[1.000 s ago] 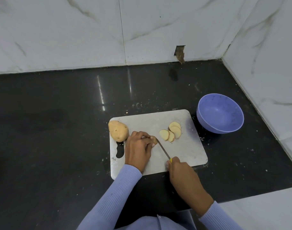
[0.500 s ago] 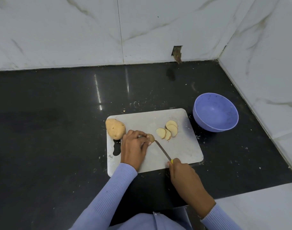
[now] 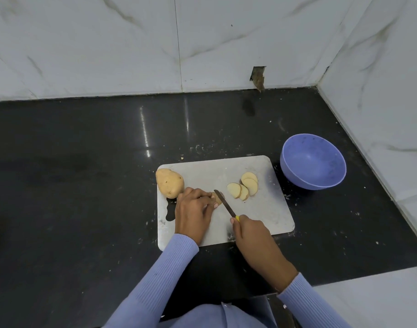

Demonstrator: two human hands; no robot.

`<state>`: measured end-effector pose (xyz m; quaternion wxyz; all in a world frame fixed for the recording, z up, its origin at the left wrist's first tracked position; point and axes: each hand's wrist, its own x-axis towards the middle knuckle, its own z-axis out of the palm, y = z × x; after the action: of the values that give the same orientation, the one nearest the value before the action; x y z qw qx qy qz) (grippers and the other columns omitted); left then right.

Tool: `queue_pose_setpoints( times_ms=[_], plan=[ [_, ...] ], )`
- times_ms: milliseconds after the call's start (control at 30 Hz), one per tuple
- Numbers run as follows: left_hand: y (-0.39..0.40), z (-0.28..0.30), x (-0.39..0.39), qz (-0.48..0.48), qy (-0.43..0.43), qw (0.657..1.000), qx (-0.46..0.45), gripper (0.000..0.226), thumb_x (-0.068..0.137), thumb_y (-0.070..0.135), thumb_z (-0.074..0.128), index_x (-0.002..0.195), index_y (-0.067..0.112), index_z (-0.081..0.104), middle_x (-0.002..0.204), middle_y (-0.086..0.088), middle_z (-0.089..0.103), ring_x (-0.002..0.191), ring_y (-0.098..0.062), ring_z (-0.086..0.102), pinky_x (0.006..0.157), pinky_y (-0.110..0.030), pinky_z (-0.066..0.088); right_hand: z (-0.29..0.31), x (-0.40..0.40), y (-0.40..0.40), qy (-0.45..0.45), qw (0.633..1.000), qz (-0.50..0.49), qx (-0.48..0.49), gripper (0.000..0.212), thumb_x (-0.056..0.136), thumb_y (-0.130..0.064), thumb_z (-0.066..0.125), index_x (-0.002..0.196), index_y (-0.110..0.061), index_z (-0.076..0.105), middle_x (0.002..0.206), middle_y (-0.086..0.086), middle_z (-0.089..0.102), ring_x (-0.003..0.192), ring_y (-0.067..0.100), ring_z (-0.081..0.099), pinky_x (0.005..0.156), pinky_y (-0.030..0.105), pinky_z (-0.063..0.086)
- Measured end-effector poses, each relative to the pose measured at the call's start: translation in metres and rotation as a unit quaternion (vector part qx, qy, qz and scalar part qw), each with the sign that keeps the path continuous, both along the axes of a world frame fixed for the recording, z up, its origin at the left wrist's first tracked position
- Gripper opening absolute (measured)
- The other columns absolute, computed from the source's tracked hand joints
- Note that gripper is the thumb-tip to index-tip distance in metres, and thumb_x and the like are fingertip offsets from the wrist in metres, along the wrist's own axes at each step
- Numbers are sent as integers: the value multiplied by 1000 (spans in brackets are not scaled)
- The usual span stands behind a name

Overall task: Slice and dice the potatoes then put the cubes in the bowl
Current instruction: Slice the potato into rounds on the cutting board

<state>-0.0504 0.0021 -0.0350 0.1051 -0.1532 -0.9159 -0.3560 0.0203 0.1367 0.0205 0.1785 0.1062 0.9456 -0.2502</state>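
A grey cutting board [image 3: 269,221] lies on the black counter. My left hand [image 3: 193,211] grips a small potato end piece [image 3: 216,197], mostly hidden under the fingers. My right hand [image 3: 252,235] holds a yellow-handled knife [image 3: 224,204]; its blade lies across the piece's right side. Several potato slices [image 3: 243,187] overlap right of the blade. A whole potato [image 3: 169,183] sits at the board's left edge. The purple bowl [image 3: 313,162] stands off the board's right corner with nothing visible inside.
White marble walls close the back and right sides of the black counter [image 3: 84,185]. A broken hole [image 3: 257,76] shows in the back wall. Crumbs dot the counter around the board. A white ledge [image 3: 380,297] lies at the bottom right.
The knife blade has moved up against the held piece, with its tip now beside my left fingertips. The camera view shifted slightly; slices, whole potato and bowl stay put.
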Motion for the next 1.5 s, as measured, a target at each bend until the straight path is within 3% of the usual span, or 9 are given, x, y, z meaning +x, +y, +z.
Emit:
queue_pose_setpoints(
  times_ms=[300, 600, 800, 933, 1067, 1200, 1333, 1500],
  plan=[
    [0, -2, -1, 1, -16, 1000, 14, 4, 75, 10, 78, 73, 13, 76, 81, 2, 69, 77, -20, 57, 71, -35, 42, -5, -12, -13, -17, 996, 25, 87, 29, 104, -34, 27, 113, -13, 46, 83, -2, 46, 73, 11, 48, 65, 24, 37],
    [0, -1, -1, 6, -16, 1000, 15, 4, 75, 13, 79, 74, 17, 76, 82, 4, 69, 78, -17, 54, 74, -31, 35, 0, 25, 7, -35, 995, 28, 94, 26, 104, -38, 20, 93, -18, 34, 85, 0, 55, 70, 16, 49, 64, 28, 40],
    [-2, -1, 0, -3, 10, 1000, -8, 2, 76, 13, 78, 78, 13, 77, 87, 0, 67, 82, -20, 53, 72, -30, 36, -1, 20, 5, -8, 999, 9, 42, 32, 103, -39, 24, 95, -17, 45, 80, -2, 55, 70, 14, 55, 66, 26, 47],
    [-4, -3, 1, -13, 24, 999, -26, 5, 76, 8, 77, 80, 12, 77, 87, -1, 67, 81, -23, 54, 66, -36, 43, 2, 14, 5, 14, 1000, -9, 7, 32, 103, -41, 26, 90, -18, 46, 72, -5, 50, 64, 9, 50, 59, 23, 42],
    [-3, -3, 1, 0, 5, 1000, 1, 4, 75, 8, 78, 76, 12, 77, 82, 0, 68, 79, -22, 56, 67, -38, 44, 0, 0, -3, 14, 1000, 5, 14, 31, 103, -40, 25, 93, -18, 44, 79, -2, 52, 67, 9, 48, 56, 20, 35],
    [-3, 0, 1, 7, -9, 1000, -1, 6, 73, 9, 79, 75, 13, 76, 78, 1, 68, 75, -20, 55, 67, -33, 39, -5, 0, -5, 9, 1000, -3, 26, 36, 103, -39, 24, 102, -14, 50, 80, -2, 52, 72, 12, 53, 63, 22, 37],
    [-2, 2, 0, 15, -15, 1000, -2, 5, 74, 10, 79, 73, 14, 77, 76, 2, 67, 75, -19, 54, 66, -33, 39, -4, 18, 2, -7, 999, 4, 49, 30, 103, -39, 23, 97, -18, 43, 76, -5, 50, 68, 11, 51, 61, 23, 39],
    [-3, 1, 1, 13, -24, 1000, 11, 7, 73, 8, 79, 72, 15, 76, 75, 3, 66, 75, -17, 54, 71, -28, 36, 2, 32, 13, -26, 996, 15, 89, 29, 104, -39, 22, 89, -20, 36, 67, -10, 41, 56, 4, 38, 47, 18, 25]
  ],
)
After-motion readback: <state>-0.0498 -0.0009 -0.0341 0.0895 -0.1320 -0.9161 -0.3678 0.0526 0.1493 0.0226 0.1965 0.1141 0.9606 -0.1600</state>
